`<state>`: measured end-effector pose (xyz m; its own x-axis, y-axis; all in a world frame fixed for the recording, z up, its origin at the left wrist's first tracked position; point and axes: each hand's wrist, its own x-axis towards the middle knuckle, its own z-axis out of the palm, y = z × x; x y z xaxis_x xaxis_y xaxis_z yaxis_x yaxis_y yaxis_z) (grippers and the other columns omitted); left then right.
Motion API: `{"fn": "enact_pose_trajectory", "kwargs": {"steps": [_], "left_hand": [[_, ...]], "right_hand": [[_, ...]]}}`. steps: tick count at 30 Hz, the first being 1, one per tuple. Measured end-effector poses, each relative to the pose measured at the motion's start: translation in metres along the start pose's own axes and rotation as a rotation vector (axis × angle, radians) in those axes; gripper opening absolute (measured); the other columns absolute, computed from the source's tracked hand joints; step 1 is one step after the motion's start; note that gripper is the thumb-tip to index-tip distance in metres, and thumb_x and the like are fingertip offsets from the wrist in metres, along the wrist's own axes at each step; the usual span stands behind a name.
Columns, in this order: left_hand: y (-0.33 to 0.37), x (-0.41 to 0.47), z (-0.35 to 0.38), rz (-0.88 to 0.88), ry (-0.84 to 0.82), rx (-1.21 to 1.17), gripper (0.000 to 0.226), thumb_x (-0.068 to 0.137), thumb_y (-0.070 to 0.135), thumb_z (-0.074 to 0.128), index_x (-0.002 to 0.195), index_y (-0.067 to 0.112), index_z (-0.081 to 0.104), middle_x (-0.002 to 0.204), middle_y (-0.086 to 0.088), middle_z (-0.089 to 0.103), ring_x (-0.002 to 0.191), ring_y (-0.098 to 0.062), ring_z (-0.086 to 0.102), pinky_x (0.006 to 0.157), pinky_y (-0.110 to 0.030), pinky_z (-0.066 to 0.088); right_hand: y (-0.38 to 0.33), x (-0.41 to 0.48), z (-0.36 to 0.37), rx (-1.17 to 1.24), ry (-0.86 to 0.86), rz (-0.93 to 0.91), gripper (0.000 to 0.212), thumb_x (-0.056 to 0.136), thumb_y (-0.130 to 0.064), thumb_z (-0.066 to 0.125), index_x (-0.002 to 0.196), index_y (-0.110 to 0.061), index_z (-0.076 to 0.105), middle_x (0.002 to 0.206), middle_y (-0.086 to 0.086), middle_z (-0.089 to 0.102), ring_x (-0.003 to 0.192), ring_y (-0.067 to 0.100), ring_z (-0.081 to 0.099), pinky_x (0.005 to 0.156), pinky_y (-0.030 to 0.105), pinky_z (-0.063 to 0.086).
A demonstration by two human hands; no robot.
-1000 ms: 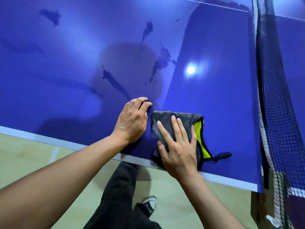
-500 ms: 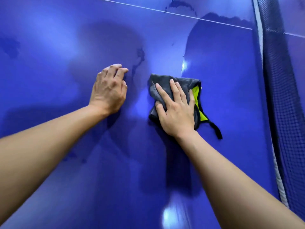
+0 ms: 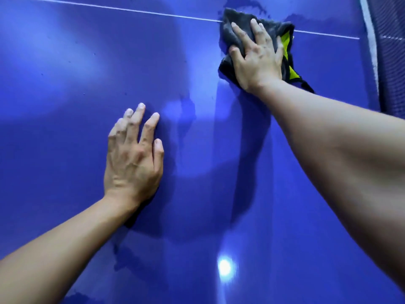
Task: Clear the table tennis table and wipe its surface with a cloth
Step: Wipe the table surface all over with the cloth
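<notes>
On my feed: right hand point(image 3: 257, 60) lies flat on the grey cloth point(image 3: 232, 31), fingers straight and spread, pressing it onto the blue table tennis table point(image 3: 65, 84). The cloth sits far up the table, right across the thin white line point(image 3: 131, 10), near the net point(image 3: 390, 51) (net is at the right edge of view, blurry). The cloth is bunched, with yellow-green lining point(image 3: 285, 40) showing at its right side and a black strap point(image 3: 308, 86) trailing out below the wrist. Left hand point(image 3: 133, 163) is palm down on bare table, fingers straight and slightly fanned, holding nothing, well apart from the cloth. I see wet streaks point(image 3: 186, 119) between the two hands and a bright light glare point(image 3: 224, 266) low on the surface.
</notes>
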<state>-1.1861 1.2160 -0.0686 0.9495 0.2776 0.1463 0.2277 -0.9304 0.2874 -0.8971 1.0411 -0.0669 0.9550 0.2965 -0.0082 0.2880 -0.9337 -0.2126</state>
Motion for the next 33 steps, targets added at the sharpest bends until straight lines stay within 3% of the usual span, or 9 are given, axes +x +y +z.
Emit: {"fn": "enact_pose_trajectory", "kwargs": {"steps": [10, 14, 19, 24, 33], "left_hand": [[0.000, -0.001, 0.004, -0.001, -0.002, 0.024, 0.049, 0.101, 0.028, 0.035, 0.147, 0.013, 0.042, 0.159, -0.010, 0.035, 0.149, -0.031, 0.028, 0.122, -0.044, 0.020], [0.003, -0.003, -0.004, -0.042, -0.003, -0.048, 0.052, 0.100, 0.024, 0.038, 0.150, 0.010, 0.037, 0.161, -0.011, 0.030, 0.147, -0.032, 0.030, 0.122, -0.042, 0.019], [-0.003, -0.006, -0.018, -0.107, -0.012, -0.217, 0.045, 0.101, 0.013, 0.041, 0.144, 0.001, 0.043, 0.157, -0.016, 0.032, 0.141, -0.034, 0.035, 0.121, -0.040, 0.022], [-0.025, -0.044, -0.039, -0.040, -0.085, -0.063, 0.038, 0.101, 0.015, 0.041, 0.135, 0.005, 0.054, 0.148, -0.018, 0.045, 0.136, -0.037, 0.042, 0.115, -0.044, 0.028], [-0.038, -0.181, -0.081, -0.157, -0.144, 0.053, 0.039, 0.101, 0.022, 0.046, 0.138, 0.014, 0.053, 0.148, -0.016, 0.043, 0.133, -0.037, 0.044, 0.110, -0.048, 0.031]], "right_hand": [[-0.018, -0.013, -0.003, -0.014, -0.045, -0.057, 0.056, 0.100, -0.052, 0.026, 0.156, -0.052, 0.024, 0.172, 0.000, 0.010, 0.158, 0.013, 0.005, 0.125, 0.055, -0.004], [-0.058, -0.078, 0.009, -0.029, -0.078, -0.284, 0.056, 0.100, -0.053, 0.025, 0.156, -0.052, 0.024, 0.172, -0.001, 0.010, 0.158, 0.013, 0.005, 0.124, 0.057, -0.003], [-0.069, -0.162, 0.013, -0.007, -0.089, -0.344, 0.055, 0.103, -0.052, 0.028, 0.157, -0.051, 0.022, 0.172, 0.001, 0.009, 0.158, 0.014, 0.003, 0.124, 0.059, -0.003], [-0.075, -0.271, 0.013, -0.013, -0.062, -0.369, 0.058, 0.101, -0.052, 0.029, 0.158, -0.048, 0.024, 0.172, 0.003, 0.013, 0.158, 0.016, 0.007, 0.124, 0.061, 0.000], [-0.094, -0.487, 0.012, 0.052, -0.046, -0.306, 0.061, 0.097, -0.048, 0.043, 0.157, -0.041, 0.034, 0.169, 0.009, 0.022, 0.158, 0.021, 0.014, 0.122, 0.062, 0.006]]}}
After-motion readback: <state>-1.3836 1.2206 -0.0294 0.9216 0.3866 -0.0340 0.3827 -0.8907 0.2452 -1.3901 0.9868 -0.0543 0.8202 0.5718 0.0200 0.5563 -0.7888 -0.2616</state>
